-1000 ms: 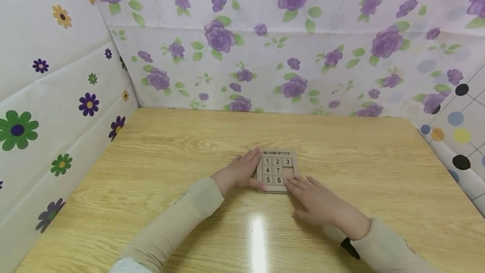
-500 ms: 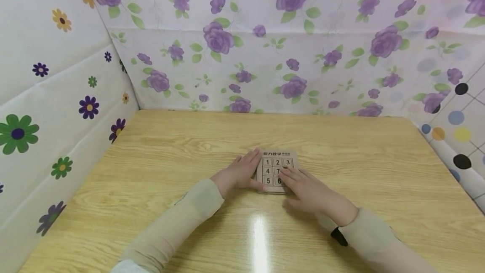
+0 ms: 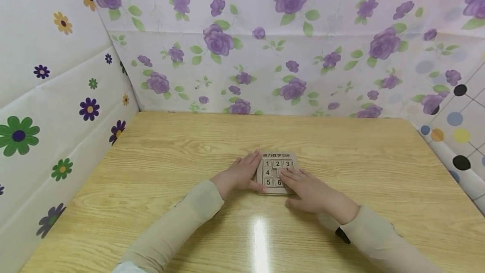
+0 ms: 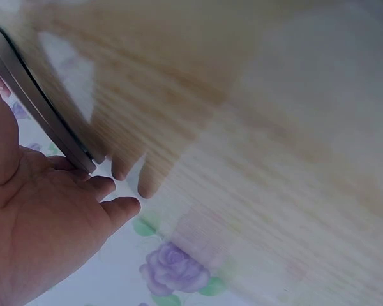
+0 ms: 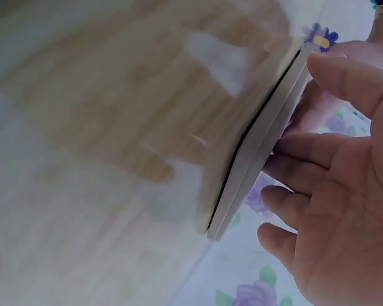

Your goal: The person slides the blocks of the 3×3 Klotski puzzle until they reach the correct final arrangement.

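Observation:
A flat number slide puzzle (image 3: pixel 278 191) lies on the table, its tiles 1, 2, 3 along the top row, 4 at middle left, 5 and 6 below. My left hand (image 3: pixel 241 176) lies along its left side, straight fingers at the upper corner and thumb at the lower one. With extended fingers, my right hand (image 3: pixel 312 191) touches a tile in the middle row and covers the lower right part. A narrow gap shows just right of the 4. Both wrist views catch the puzzle edge-on, next to the left palm (image 4: pixel 45 223) and the right palm (image 5: pixel 345 197).
The wooden table (image 3: pixel 182 138) has a bright light reflection near its front. A cloth with purple roses (image 3: pixel 217 39) hangs behind it. Flowered cloth (image 3: pixel 57 96) stands at the left, and dotted sheeting (image 3: pixel 458 125) at the right.
My right hand has moved left onto the 7 tile, then slightly back right. That tile has slid right, and a gap has appeared beside the 4. My left hand keeps its place.

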Demonstrator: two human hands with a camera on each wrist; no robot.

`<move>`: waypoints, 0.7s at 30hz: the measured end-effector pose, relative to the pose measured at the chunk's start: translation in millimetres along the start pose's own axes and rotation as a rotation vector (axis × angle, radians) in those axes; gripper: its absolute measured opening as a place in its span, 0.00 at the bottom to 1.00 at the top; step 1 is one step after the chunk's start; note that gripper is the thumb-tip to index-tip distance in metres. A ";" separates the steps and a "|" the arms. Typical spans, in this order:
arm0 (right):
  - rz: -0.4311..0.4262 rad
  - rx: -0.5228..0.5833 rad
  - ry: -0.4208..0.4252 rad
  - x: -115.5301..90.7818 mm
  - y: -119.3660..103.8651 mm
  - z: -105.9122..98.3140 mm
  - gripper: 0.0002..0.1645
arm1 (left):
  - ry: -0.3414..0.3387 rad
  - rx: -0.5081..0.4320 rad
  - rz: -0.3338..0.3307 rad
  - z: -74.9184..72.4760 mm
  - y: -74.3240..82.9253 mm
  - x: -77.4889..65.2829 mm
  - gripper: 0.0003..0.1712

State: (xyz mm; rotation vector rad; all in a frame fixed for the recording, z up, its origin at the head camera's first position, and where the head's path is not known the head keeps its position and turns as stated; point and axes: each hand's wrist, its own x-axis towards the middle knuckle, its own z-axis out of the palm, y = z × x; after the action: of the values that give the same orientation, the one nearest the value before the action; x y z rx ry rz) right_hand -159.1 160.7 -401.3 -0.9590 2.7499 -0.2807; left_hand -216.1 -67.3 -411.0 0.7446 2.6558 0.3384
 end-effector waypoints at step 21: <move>0.017 -0.056 -0.005 -3.3 -6.7 -2.8 0.43 | 0.011 -0.011 0.012 0.8 -0.2 -1.4 0.66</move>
State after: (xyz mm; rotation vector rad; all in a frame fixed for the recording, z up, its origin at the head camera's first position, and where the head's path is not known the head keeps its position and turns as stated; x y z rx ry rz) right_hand -153.4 158.0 -396.5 -0.9486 2.7737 -0.2000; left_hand -214.8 -68.2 -411.3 0.7580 2.6580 0.3615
